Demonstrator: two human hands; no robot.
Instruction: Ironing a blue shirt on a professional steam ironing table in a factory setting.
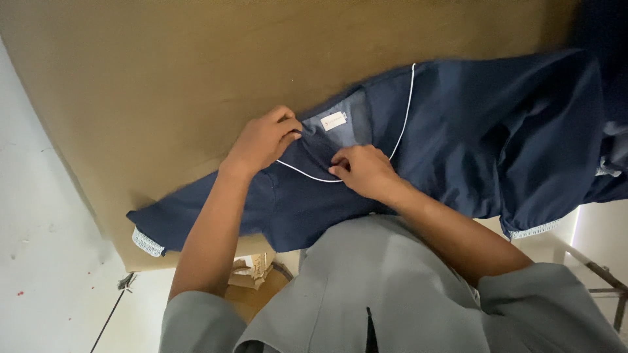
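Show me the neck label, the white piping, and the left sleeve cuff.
label (333, 121), head view, its middle.
piping (407, 108), head view, the straight run.
cuff (148, 242), head view, the patterned edge.

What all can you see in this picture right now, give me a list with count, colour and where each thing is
garment: one, navy blue with white piping, spread across the brown table, collar toward the person
neck label: one, white, inside the collar between the two hands
patterned cuffs: two visible, white with dark print, one at the left sleeve end, one at the lower right
table: one, brown, fills the upper part of the view
cardboard scraps: a few, tan, below the table edge
floor: white, at the left
metal frame: one, grey, at the lower right edge
grey top: one, worn by the person, bottom of the view
left hand: one, pinching the collar at its left
right hand: one, pinching the piped collar edge
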